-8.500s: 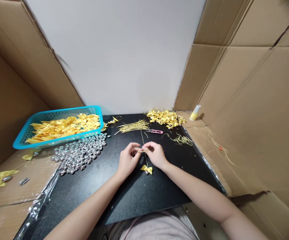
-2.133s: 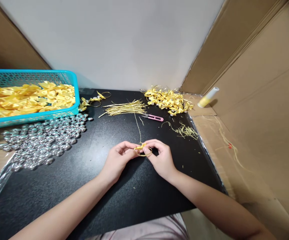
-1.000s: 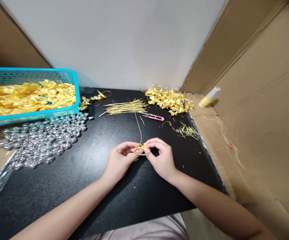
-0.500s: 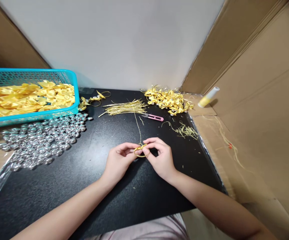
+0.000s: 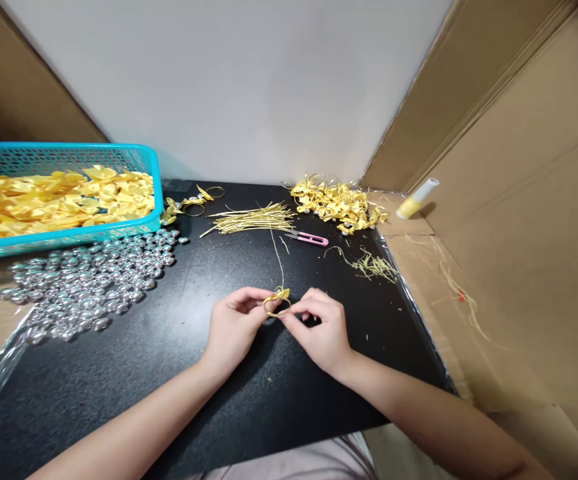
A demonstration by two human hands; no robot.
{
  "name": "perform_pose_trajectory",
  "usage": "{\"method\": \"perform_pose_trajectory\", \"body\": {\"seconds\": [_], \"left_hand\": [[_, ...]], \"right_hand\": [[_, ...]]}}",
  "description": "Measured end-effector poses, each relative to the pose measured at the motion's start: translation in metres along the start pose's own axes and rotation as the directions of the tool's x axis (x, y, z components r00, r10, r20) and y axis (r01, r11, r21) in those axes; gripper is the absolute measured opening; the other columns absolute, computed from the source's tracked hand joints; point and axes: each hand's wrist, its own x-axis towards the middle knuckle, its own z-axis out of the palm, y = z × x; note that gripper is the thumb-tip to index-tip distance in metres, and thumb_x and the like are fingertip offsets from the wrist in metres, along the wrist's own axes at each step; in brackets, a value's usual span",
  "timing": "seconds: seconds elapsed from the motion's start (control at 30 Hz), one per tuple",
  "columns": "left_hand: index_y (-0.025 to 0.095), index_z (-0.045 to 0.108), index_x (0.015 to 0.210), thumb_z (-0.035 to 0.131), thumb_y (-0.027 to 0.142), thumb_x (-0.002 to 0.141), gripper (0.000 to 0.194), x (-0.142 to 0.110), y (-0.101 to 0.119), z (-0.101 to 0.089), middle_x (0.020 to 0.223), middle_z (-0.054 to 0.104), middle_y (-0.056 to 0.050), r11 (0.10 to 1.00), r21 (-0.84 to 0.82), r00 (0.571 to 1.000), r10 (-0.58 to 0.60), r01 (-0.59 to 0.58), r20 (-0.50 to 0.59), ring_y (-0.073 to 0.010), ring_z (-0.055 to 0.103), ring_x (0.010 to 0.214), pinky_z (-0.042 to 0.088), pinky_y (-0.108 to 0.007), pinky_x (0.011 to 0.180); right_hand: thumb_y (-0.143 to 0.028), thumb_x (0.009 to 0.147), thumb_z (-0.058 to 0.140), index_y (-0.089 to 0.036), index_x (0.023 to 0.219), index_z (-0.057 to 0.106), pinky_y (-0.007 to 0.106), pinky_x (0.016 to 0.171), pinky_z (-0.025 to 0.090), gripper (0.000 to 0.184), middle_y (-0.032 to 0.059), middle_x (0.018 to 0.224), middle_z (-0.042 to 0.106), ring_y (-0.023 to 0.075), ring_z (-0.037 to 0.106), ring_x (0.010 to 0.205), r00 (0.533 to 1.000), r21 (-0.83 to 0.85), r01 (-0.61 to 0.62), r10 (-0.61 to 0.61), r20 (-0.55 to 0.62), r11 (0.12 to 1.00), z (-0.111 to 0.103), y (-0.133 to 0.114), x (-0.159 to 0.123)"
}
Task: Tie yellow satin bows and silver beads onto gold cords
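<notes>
My left hand [image 5: 235,327] pinches a small yellow ribbon bow [image 5: 283,293] between thumb and fingers, low over the black table. From the bow hangs a loop of gold cord [image 5: 271,315]. The fingertips of my right hand [image 5: 323,328] are closed on the right side of this loop, with the other fingers curled. A thin strand [image 5: 279,257] runs from the bow up toward a bundle of gold cords [image 5: 249,219]. Thread snips [image 5: 309,238] with pink handles lie just right of the bundle.
At the left stands a turquoise basket [image 5: 157,180] of yellow bows, with many silver beads [image 5: 89,280] before it. Finished-looking beaded bows [image 5: 336,203] are heaped at the back right, near cord scraps [image 5: 373,265] and a white-and-yellow tube [image 5: 417,198]. Cardboard walls [image 5: 519,167] flank the table [image 5: 169,380].
My right hand has slid from the bow down to the side of the cord loop. The bow shows more now, still in my left hand. The view has shifted slightly.
</notes>
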Motion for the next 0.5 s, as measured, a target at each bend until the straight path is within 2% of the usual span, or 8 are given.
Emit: {"method": "perform_pose_trajectory", "body": {"seconds": [0.07,0.13,0.2,0.27,0.37,0.5], "left_hand": [[0.015,0.071,0.071,0.082,0.028,0.059,0.021,-0.001,0.001,0.000,0.075,0.077,-0.006,0.999,0.025,0.999,0.032,-0.032,-0.003,-0.0183,0.071,0.071,0.056,-0.026,0.069],[0.015,0.072,0.071,0.079,0.026,0.063,0.016,-0.002,0.001,0.001,0.075,0.076,-0.005,0.994,0.074,0.996,0.083,-0.082,-0.012,-0.0176,0.070,0.071,0.056,-0.026,0.070],[0.016,0.072,0.071,0.075,0.023,0.067,0.009,-0.005,0.001,0.002,0.073,0.075,-0.004,0.976,0.148,0.986,0.165,-0.161,-0.015,-0.0166,0.069,0.069,0.056,-0.025,0.068],[0.017,0.073,0.071,0.072,0.020,0.070,0.004,-0.007,0.000,0.002,0.072,0.073,-0.003,0.929,0.247,0.960,0.281,-0.274,0.009,-0.0153,0.068,0.066,0.055,-0.024,0.065],[0.020,0.074,0.074,0.068,0.016,0.074,0.007,-0.010,0.000,0.001,0.073,0.072,-0.002,0.799,0.386,0.884,0.452,-0.461,0.120,-0.0145,0.067,0.065,0.054,-0.023,0.062],[0.020,0.073,0.076,0.065,0.013,0.076,0.011,-0.010,0.000,-0.001,0.076,0.074,-0.004,0.647,0.457,0.786,0.568,-0.610,0.244,-0.0161,0.069,0.070,0.054,-0.025,0.067]], "right_hand": [[-0.021,0.081,0.065,-0.019,0.083,0.074,0.028,0.061,0.037,0.010,-0.0056,0.052,0.048,0.0096,0.046,0.049,0.997,-0.037,0.046,-0.044,0.061,0.998,0.002,0.000,-0.004],[-0.022,0.085,0.059,-0.019,0.104,0.073,0.028,0.061,0.037,0.023,-0.0061,0.050,0.047,0.0095,0.044,0.047,0.997,-0.090,0.048,-0.042,0.064,0.995,0.003,0.000,-0.007],[-0.023,0.087,0.056,-0.018,0.114,0.069,0.028,0.060,0.038,0.031,-0.0056,0.050,0.048,0.0100,0.044,0.047,0.999,-0.129,0.006,0.000,0.041,0.992,0.004,0.001,-0.007],[-0.024,0.086,0.056,-0.017,0.115,0.069,0.026,0.058,0.039,0.033,-0.0046,0.051,0.050,0.0104,0.044,0.048,0.998,-0.125,-0.057,0.061,0.029,0.991,0.004,0.002,-0.006],[-0.026,0.086,0.056,-0.015,0.108,0.072,0.024,0.053,0.039,0.030,-0.0035,0.051,0.052,0.0094,0.044,0.047,0.985,-0.044,-0.166,0.168,0.048,0.985,0.004,0.003,-0.002],[-0.026,0.083,0.056,-0.014,0.091,0.075,0.023,0.048,0.036,0.024,-0.0035,0.050,0.051,0.0083,0.040,0.044,0.957,0.094,-0.284,0.276,0.091,0.954,0.005,0.003,0.001]]}}
